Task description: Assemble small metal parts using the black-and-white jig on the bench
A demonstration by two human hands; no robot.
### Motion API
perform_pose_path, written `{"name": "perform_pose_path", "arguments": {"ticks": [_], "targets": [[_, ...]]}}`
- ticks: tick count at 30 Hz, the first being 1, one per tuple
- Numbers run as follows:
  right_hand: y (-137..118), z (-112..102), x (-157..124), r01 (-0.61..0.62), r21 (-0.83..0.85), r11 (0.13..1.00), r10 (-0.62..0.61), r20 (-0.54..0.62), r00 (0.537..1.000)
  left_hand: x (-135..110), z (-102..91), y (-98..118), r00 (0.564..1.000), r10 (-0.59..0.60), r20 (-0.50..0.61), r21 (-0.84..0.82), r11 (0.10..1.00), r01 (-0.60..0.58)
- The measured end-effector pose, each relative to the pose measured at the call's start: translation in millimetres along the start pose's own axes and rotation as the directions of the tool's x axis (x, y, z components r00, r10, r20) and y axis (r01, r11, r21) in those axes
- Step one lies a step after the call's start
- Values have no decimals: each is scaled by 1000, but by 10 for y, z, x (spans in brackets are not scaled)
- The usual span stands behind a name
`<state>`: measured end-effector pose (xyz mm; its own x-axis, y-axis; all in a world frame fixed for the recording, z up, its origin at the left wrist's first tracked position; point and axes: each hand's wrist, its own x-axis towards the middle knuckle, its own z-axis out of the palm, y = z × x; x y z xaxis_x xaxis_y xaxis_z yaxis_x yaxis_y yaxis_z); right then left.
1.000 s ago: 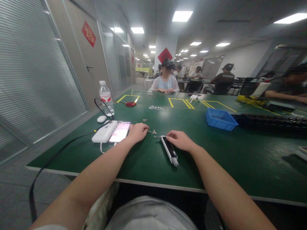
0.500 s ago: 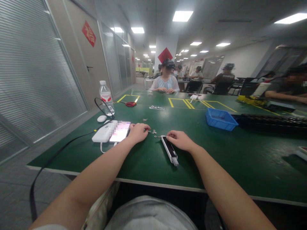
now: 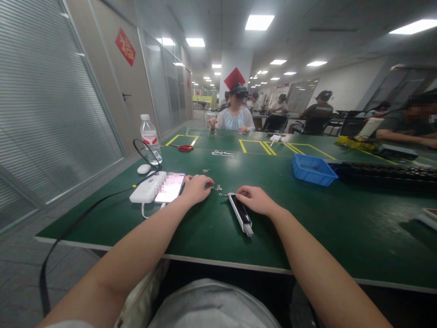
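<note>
While the right hand (image 3: 255, 200) rests curled on the far end of a slim black-and-white device (image 3: 241, 213), pinching it lightly, the left hand (image 3: 197, 188) lies loosely closed beside small metal rings (image 3: 217, 187), just right of the phone (image 3: 170, 187); bare green table (image 3: 307, 228) spreads rightward.

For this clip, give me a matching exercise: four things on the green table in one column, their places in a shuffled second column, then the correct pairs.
Things:
1. blue tray
2. water bottle
3. red scissors
4. narrow black-and-white strip

Places:
A. under the fingertips of the right hand
B. beside a yellow floor-tape rectangle at the table's far left
C. on the right, next to a long black rack
D. upright near the left edge, behind a white mouse

Pairs: 1-C, 2-D, 3-B, 4-A
</note>
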<state>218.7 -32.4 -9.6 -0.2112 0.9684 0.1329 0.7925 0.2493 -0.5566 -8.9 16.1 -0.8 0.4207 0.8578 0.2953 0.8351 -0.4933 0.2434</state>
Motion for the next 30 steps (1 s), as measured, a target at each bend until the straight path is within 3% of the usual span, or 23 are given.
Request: {"name": "perform_pose_path", "arguments": {"ticks": [16, 30], "targets": [[-14, -5, -11, -11, -9, 1000, 11, 0, 1000, 13, 100, 8, 998, 33, -56, 41, 999, -30], [27, 14, 15, 5, -16, 1000, -5, 1, 1000, 4, 45, 22, 998, 49, -47, 105, 994, -44]]}}
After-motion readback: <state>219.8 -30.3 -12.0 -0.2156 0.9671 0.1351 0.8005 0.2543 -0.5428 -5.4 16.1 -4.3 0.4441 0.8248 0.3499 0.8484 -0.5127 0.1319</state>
